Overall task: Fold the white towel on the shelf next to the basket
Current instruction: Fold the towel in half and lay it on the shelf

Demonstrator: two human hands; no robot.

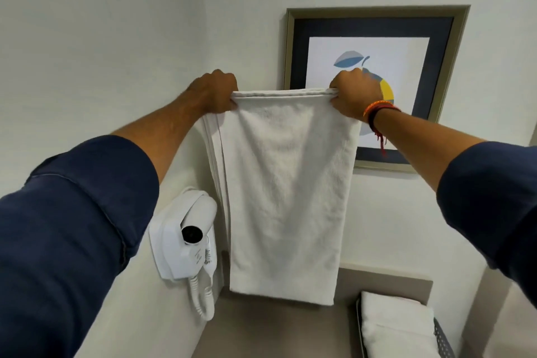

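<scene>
The white towel hangs straight down in front of the wall, doubled over lengthwise, with layered edges showing along its left side. My left hand pinches its top left corner and my right hand pinches its top right corner, both raised at the same height. The towel's bottom edge hangs just above the beige shelf. At the lower right of the shelf stands a dark mesh basket holding folded white towels.
A white wall-mounted hair dryer with a coiled cord sits on the left wall, close to the towel's left edge. A framed fruit picture hangs on the back wall behind my right hand.
</scene>
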